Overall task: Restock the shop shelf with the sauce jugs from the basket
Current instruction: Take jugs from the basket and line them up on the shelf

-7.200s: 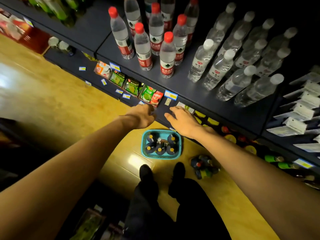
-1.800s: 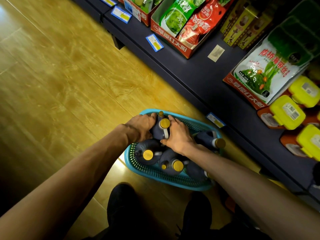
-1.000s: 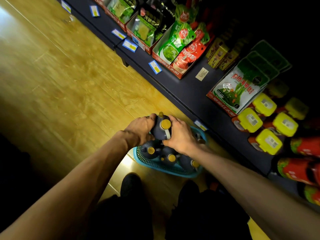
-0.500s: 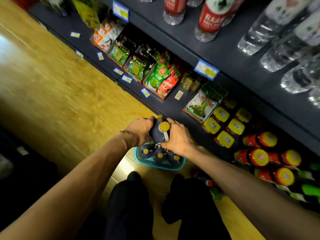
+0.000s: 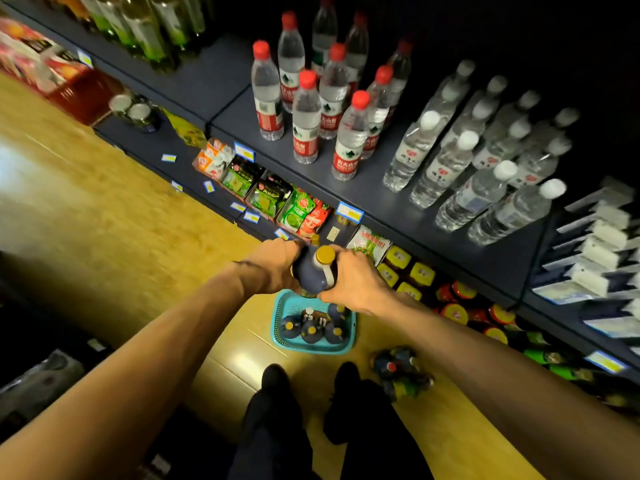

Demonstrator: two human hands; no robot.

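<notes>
The left hand (image 5: 273,268) and the right hand (image 5: 356,282) wrap their fingers around one dark sauce jug (image 5: 313,271), lifted above the basket (image 5: 348,344) holding more jugs. Next, I judge: a free shelf (image 5: 221,81) spot.

One head-worn wide-angle view looks steeply down and forward from standing height. The wooden floor (image 5: 104,209) and the person's shoes lie far below; the dark shelf (image 5: 374,188) of water bottles (image 5: 306,119) slants across the top right, much nearer (edges bend with the lens).
</notes>
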